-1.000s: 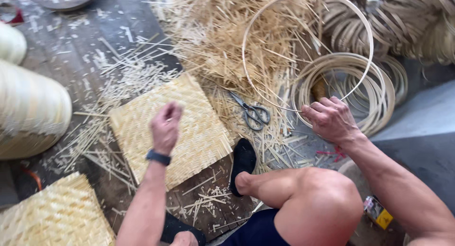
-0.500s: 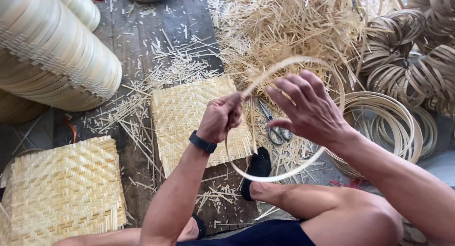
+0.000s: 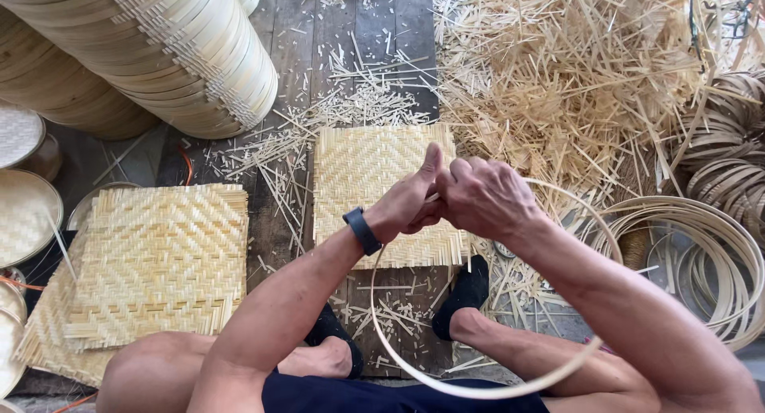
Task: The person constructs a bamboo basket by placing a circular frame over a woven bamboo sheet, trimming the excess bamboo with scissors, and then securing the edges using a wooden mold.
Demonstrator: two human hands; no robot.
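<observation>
Left hand [image 3: 410,202] and right hand [image 3: 482,196] both closed on bamboo hoop [image 3: 478,387], knuckles together above the woven mat [image 3: 374,174]. Grip point hidden behind fingers. Hoop loops down over the legs; scissors mostly covered by the right forearm.

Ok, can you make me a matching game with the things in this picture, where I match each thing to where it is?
Things:
1. bamboo hoop
2. woven mat
3. pile of bamboo scraps
4. stack of round trays

Places:
A. top left, lying on its side
B. flat on the floor, just beyond both hands
C. top right, heaped on the floor
D. held in the left hand and right hand, curving down over the legs

Pairs: 1-D, 2-B, 3-C, 4-A
</observation>
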